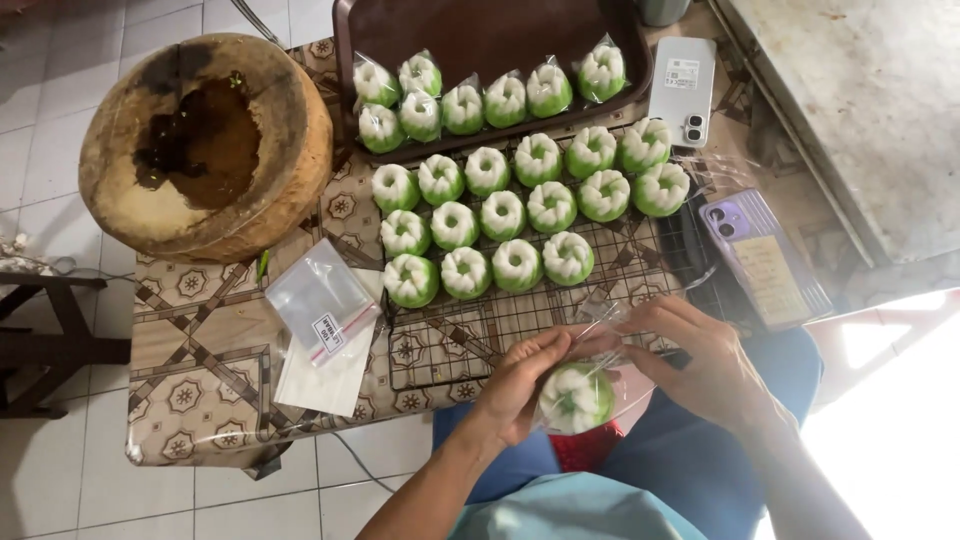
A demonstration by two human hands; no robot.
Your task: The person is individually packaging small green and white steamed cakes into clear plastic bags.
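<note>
Over the lap, just in front of the bench (200,380), the left hand (520,385) is closed around a green-and-white steamed cake (575,397) inside a clear plastic bag (605,340), while the right hand (700,365) pinches the bag's mouth. It likely helps to keep the cake upright and seat it at the bottom, squeezing gently so its ridges aren't crushed.

This looks like a home kitchen turned to small-batch snack making. A low tabletop (200,350) with a patterned plastic cover stands on a white tiled floor (60,90), carrying a wire cooling rack (500,325) of green-and-white steamed cakes (500,215), a brown tray (480,35) of bagged ones and a stack of small clear bags (322,305). A worn round wooden chopping block (205,145) sits beside them.
</note>
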